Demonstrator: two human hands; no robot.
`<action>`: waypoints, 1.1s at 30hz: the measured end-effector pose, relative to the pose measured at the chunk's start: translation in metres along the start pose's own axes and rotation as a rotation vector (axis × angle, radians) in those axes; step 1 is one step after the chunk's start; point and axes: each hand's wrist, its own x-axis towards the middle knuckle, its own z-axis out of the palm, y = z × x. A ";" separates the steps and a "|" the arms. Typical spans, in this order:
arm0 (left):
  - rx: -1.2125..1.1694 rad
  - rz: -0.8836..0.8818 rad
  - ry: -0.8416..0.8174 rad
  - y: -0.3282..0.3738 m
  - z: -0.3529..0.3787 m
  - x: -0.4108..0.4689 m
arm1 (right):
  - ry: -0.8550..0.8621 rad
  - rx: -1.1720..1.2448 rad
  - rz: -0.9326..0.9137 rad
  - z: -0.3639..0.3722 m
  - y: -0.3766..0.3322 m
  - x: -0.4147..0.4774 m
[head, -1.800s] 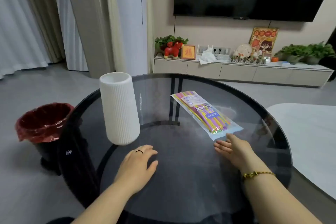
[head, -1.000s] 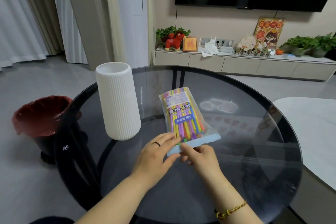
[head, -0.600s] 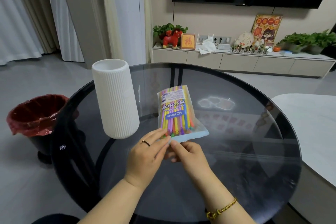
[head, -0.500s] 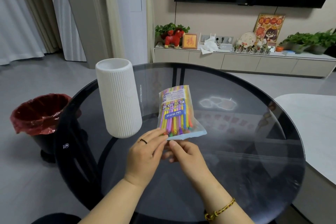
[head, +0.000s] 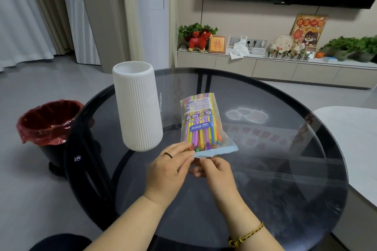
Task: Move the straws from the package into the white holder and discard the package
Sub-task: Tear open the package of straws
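Both hands (head: 189, 167) pinch package (head: 202, 124) edge — wrists angled inward | lifted

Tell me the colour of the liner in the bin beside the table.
Red, glossy plastic: the bin liner, seen in the head view.

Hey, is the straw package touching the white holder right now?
Apart. In the head view, bare glass table shows between the straw package and the white holder.
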 end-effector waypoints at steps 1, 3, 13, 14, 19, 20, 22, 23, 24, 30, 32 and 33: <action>-0.004 -0.004 -0.011 0.000 0.000 0.000 | 0.006 0.004 0.005 -0.001 0.000 0.001; -0.023 -0.015 -0.036 -0.001 0.002 -0.001 | 0.023 0.020 0.016 -0.002 0.000 0.002; 0.089 0.098 -0.010 0.001 0.000 0.001 | 0.012 -0.072 -0.011 -0.002 0.000 0.002; 0.110 0.117 -0.007 0.002 0.000 0.002 | 0.013 -0.083 -0.012 -0.001 0.000 0.002; 0.155 0.083 -0.038 0.006 -0.002 0.005 | 0.052 -0.107 -0.014 0.002 0.002 0.002; 0.147 0.070 -0.049 0.007 -0.002 0.006 | 0.045 -0.118 -0.028 0.002 0.002 0.002; 0.123 0.011 -0.063 0.009 -0.004 0.006 | 0.005 -0.170 -0.072 0.001 0.001 0.002; 0.102 -0.024 -0.070 0.009 -0.005 0.007 | -0.018 -0.206 -0.094 0.001 0.001 0.002; 0.084 -0.051 -0.074 0.008 -0.005 0.007 | -0.034 -0.239 -0.112 0.001 0.001 0.001; -0.008 -0.085 -0.084 0.009 -0.001 0.005 | 0.002 -0.273 -0.127 0.000 -0.001 0.003; -0.077 -0.167 -0.010 0.007 0.000 0.006 | 0.015 -0.317 -0.099 0.001 0.001 0.003; -0.125 -0.218 0.043 0.005 0.000 0.007 | 0.025 -0.356 -0.091 0.002 0.003 0.003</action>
